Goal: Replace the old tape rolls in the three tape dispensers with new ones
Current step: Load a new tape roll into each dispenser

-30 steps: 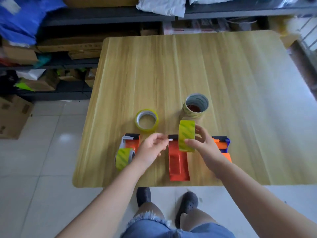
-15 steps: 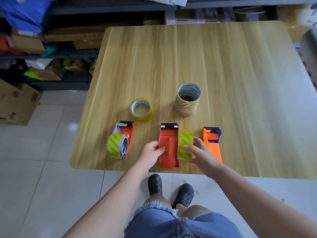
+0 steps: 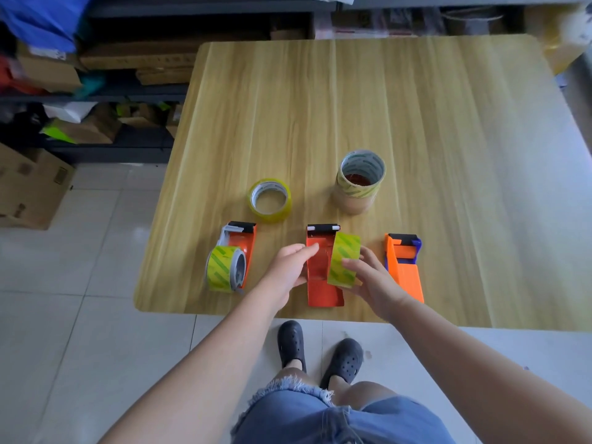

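Three tape dispensers lie in a row near the table's front edge. The left dispenser (image 3: 242,248) carries a yellow-green roll (image 3: 223,267). My left hand (image 3: 290,267) grips the left side of the red middle dispenser (image 3: 320,283). My right hand (image 3: 371,280) holds a yellow-green tape roll (image 3: 343,259) on edge against that dispenser's right side. The orange right dispenser (image 3: 404,267) has no roll on it. Behind the row a thin yellow roll (image 3: 270,200) lies flat, and a stack of rolls (image 3: 358,181) stands upright.
The wooden table (image 3: 416,107) ends just in front of the dispensers. Shelves with cardboard boxes (image 3: 28,184) and bags stand at the left and back. My legs and shoes are on the tiled floor below the table edge.
Both hands came down toward the table's front edge with the roll. My left hand let go of the tape end and took hold of the middle dispenser's side.
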`<control>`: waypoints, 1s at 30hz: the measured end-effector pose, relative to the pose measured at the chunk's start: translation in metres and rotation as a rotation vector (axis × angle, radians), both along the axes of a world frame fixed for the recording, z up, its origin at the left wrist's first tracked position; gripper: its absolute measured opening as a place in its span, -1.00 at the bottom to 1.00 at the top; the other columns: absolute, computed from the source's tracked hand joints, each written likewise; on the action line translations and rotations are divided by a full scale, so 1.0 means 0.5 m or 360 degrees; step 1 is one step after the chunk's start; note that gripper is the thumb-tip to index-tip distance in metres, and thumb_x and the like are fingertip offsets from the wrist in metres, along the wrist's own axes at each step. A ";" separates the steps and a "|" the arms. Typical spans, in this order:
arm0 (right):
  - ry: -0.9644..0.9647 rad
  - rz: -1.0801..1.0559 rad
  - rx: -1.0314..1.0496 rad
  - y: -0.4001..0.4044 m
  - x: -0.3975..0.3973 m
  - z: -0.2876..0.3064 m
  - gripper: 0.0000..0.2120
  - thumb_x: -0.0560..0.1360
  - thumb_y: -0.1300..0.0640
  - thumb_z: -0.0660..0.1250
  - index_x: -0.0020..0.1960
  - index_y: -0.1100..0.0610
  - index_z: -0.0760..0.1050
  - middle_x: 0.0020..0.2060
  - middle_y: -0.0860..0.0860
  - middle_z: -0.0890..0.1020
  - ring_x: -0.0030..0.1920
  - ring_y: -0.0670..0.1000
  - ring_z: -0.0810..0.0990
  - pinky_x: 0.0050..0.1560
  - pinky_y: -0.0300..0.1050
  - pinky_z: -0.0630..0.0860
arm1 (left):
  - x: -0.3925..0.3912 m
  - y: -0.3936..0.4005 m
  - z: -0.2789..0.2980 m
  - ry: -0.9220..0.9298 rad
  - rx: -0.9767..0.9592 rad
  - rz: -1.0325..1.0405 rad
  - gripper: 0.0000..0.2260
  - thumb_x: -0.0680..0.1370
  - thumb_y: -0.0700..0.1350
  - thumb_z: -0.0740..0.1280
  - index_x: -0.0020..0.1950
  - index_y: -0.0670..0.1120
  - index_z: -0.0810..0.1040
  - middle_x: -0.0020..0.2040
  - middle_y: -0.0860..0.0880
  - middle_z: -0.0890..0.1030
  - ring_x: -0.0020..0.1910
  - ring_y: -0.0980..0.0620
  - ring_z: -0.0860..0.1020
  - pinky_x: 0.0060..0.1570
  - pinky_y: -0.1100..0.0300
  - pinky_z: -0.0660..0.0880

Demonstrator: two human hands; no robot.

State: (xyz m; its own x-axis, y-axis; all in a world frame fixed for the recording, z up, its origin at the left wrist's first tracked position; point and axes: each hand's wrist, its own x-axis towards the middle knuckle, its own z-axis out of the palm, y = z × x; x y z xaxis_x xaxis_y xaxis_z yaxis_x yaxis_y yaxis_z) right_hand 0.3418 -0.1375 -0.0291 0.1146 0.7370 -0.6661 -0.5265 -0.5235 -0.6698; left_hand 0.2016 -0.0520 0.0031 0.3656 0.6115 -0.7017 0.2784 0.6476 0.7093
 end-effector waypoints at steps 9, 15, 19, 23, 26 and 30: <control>-0.0244 0.0446 -0.0038 0.031 -0.014 0.000 -0.62 0.49 0.22 0.36 0.23 -0.05 0.39 0.10 -0.01 0.56 -0.03 -0.06 0.61 -0.07 -0.22 0.55 | -0.006 -0.013 -0.010 -0.0074 0.0028 -0.0182 -0.90 0.56 -0.12 0.28 -0.10 -0.02 0.58 -0.16 0.00 0.65 -0.09 0.00 0.60 0.16 0.01 0.49; -0.0341 0.0572 -0.0027 0.037 -0.023 0.000 -0.43 0.29 0.05 0.40 0.30 -0.06 0.40 0.11 0.00 0.58 0.03 -0.01 0.59 -0.02 -0.18 0.45 | -0.015 -0.012 -0.026 -0.0032 0.0038 -0.0214 -0.87 0.57 -0.17 0.25 -0.09 -0.02 0.58 -0.14 -0.01 0.65 -0.11 0.03 0.60 0.19 -0.03 0.49; -0.0372 0.0609 -0.0074 0.029 -0.029 -0.012 -0.34 0.26 0.09 0.42 0.34 -0.04 0.37 0.08 0.00 0.60 0.03 -0.02 0.58 -0.01 -0.21 0.46 | -0.022 -0.025 -0.046 -0.0011 -0.0002 -0.0261 -0.85 0.57 -0.19 0.25 -0.10 0.00 0.58 -0.14 0.04 0.66 -0.10 0.05 0.60 0.17 0.04 0.48; -0.0492 0.0646 -0.0139 0.019 -0.033 -0.030 -0.33 0.39 0.28 0.45 0.43 0.04 0.29 0.14 0.04 0.60 0.13 0.02 0.57 0.03 -0.24 0.49 | -0.033 -0.043 -0.078 0.0101 -0.0021 -0.0313 -0.91 0.55 -0.14 0.28 -0.03 -0.01 0.58 -0.01 0.02 0.65 0.04 0.04 0.56 0.13 0.18 0.44; -0.0533 0.0653 -0.0151 0.018 -0.032 -0.030 -0.27 0.40 0.32 0.43 0.49 0.09 0.21 0.24 0.03 0.55 0.17 0.01 0.54 0.01 -0.27 0.50 | -0.036 -0.043 -0.091 0.0143 -0.0047 -0.0327 -0.80 0.53 -0.07 0.32 0.13 -0.07 0.56 0.16 -0.02 0.61 0.16 0.04 0.53 0.24 0.16 0.41; -0.0640 0.0589 -0.0149 0.031 -0.024 -0.015 -0.12 0.39 0.30 0.46 0.54 0.12 0.03 0.35 0.00 0.38 0.27 -0.02 0.40 0.16 -0.19 0.39 | -0.031 -0.030 -0.088 0.0252 0.0015 -0.0338 -0.70 0.49 -0.01 0.33 0.17 -0.11 0.52 0.15 -0.06 0.60 0.17 0.00 0.53 0.19 0.12 0.41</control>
State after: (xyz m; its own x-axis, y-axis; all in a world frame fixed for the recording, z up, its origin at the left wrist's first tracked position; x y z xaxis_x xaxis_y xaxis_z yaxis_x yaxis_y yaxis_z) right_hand 0.3297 -0.1218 -0.0367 0.1182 0.7162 -0.6878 -0.0085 -0.6919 -0.7220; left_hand 0.1863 -0.0668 -0.0407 0.3724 0.5397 -0.7550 0.5152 0.5565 0.6518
